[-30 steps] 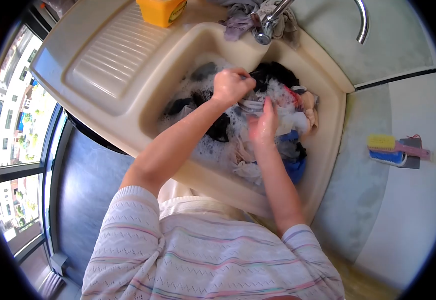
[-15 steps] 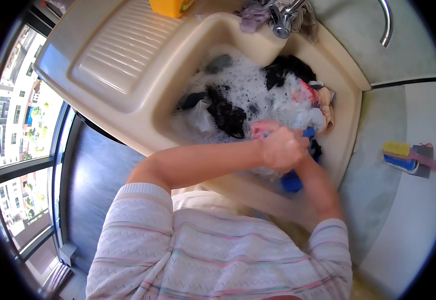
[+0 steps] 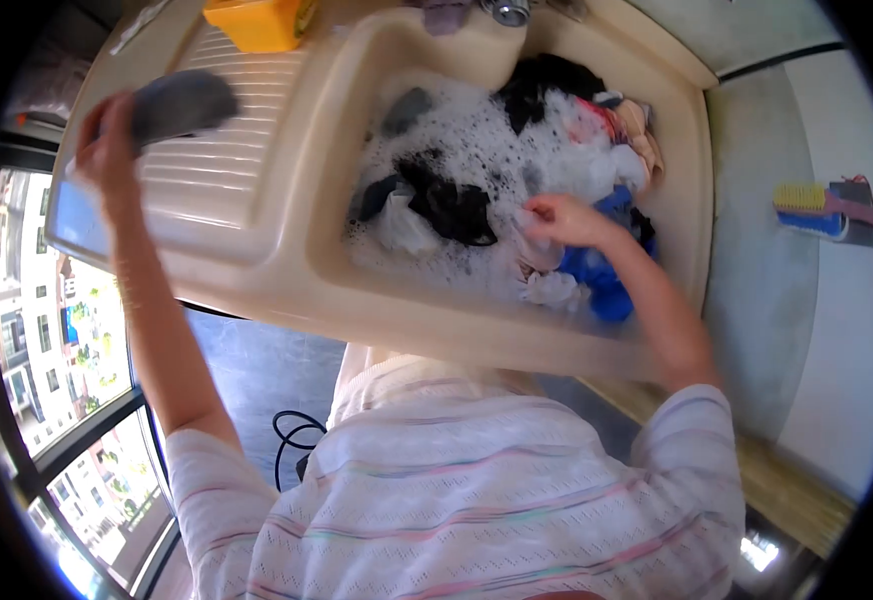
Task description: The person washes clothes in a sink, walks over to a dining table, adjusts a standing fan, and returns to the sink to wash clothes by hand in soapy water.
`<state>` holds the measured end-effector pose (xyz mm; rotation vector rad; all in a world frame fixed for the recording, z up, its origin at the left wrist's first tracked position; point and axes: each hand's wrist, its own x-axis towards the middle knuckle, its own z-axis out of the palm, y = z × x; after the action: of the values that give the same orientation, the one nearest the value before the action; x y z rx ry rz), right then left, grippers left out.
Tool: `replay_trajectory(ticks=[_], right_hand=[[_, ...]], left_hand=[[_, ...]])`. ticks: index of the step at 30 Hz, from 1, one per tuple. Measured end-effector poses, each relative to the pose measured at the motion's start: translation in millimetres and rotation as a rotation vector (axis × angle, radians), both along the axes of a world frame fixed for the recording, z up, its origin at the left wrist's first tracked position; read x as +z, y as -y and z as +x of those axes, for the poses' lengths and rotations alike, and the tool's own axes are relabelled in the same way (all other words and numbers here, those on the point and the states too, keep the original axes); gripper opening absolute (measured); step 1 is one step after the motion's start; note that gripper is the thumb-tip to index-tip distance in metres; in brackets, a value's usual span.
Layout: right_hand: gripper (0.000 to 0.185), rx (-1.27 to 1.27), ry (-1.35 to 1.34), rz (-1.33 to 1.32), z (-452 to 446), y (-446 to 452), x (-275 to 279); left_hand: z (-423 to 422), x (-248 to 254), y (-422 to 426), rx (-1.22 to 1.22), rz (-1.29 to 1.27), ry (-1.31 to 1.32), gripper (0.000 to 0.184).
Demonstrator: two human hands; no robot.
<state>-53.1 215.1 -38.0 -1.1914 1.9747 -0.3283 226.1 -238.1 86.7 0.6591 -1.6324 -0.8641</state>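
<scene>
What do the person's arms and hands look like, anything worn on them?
The left hand and right hand wear no gloves. The short sleeves are white knit with thin pinkish and darker stripes. No watch shows.

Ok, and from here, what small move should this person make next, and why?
Probably lower the grey cloth onto the ridged drainboard and release it. The left hand has it out over those ridges, clear of the foamy sink basin, where the right hand is beside the other laundry.
</scene>
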Motion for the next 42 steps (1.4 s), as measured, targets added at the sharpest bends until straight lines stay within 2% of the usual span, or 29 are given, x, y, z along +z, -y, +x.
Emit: replay_trajectory(ticks=[2,4,5,6,8,10,11,12,13,14,15,16,17,20,21,23,24,26,28,29,30,32,34,35,36,38,40,42], right_hand=[[0.053,-0.064,-0.257,-0.069,33,-7,7],[0.054,-0.091,-0.42,-0.101,45,-12,-14],[0.05,-0.156,-0.379,0.064,39,-9,-26],[0.048,-0.15,-0.355,0.071,30,-6,-32],[0.045,-0.141,-0.296,0.081,20,-6,-36],[0.042,-0.231,-0.197,0.013,12,-12,-24],[0.041,-0.299,-0.123,-0.055,17,-11,-2],[0.039,-0.395,0.003,-0.128,10,-21,-8],[0.035,-0.506,0.081,-0.136,18,-17,15],[0.037,-0.548,0.246,-0.208,9,-25,7],[0.042,-0.596,0.134,-0.243,-8,-42,-20],[0.047,-0.587,0.191,-0.222,-3,-30,7],[0.044,-0.613,0.128,-0.254,-11,-36,2],[0.038,-0.734,0.369,-0.291,-10,-24,51],[0.037,-0.756,0.375,-0.345,-17,-23,62],[0.034,-0.815,0.383,-0.446,-33,-19,87],[0.035,-0.834,0.279,-0.449,-36,-15,107],[0.038,-0.848,0.1,-0.482,-38,-1,146],[0.04,-0.835,0.148,-0.58,-42,10,177],[0.039,-0.859,0.128,-0.623,-40,17,193],[0.039,-0.872,0.119,-0.673,-38,22,202],[0.039,-0.861,0.14,-0.745,-35,24,201],[0.038,-0.633,0.33,-0.806,-29,23,172],[0.039,-0.556,0.265,-0.768,-15,29,159],[0.039,-0.5,0.198,-0.638,-8,24,143],[0.04,-0.372,0.054,-0.298,3,8,110],[0.043,-0.027,0.18,0.195,25,-7,88],[0.04,0.133,-0.083,0.185,59,-39,29]], left_hand=[[32,-6,40,0.313,0.196,-0.027,0.026],[52,-30,60,0.473,0.147,0.218,0.031],[62,-48,71,0.557,0.116,0.337,0.034],[75,-75,91,0.549,0.113,0.339,0.038],[82,-77,85,0.48,0.325,0.351,0.042],[93,-76,90,0.394,0.422,0.356,0.043],[98,-73,92,0.33,0.478,0.313,0.042],[103,-75,95,0.286,0.52,0.273,0.04],[109,-88,105,0.278,0.473,0.188,0.037],[93,-57,73,0.303,0.61,0.114,0.034],[93,-55,75,0.267,0.716,-0.049,0.031],[93,-53,83,0.309,0.801,-0.103,0.028],[93,-52,85,0.29,0.847,-0.166,0.025],[104,-55,101,0.189,0.956,-0.214,0.021],[106,-57,103,0.178,0.966,-0.262,0.018],[118,-50,110,0.17,0.906,-0.367,0.019],[123,-52,117,0.148,0.895,-0.417,0.019],[187,-103,212,-0.239,0.835,-0.393,0.02],[187,-90,215,0.058,0.766,-0.242,0.032],[186,-83,212,0.264,0.649,0.013,0.038],[179,-73,195,0.335,0.566,0.211,0.038],[222,-111,276,0.293,0.487,0.499,0.044],[196,-76,239,0.654,-0.004,1.223,0.047],[190,-67,234,0.704,-0.227,1.308,0.052],[174,-60,221,0.746,-0.463,1.247,0.051],[131,-39,188,0.398,-0.276,0.967,0.044],[64,-15,97,0.047,-0.105,0.734,0.036],[1,11,-11,-0.096,-0.04,0.86,0.027]])
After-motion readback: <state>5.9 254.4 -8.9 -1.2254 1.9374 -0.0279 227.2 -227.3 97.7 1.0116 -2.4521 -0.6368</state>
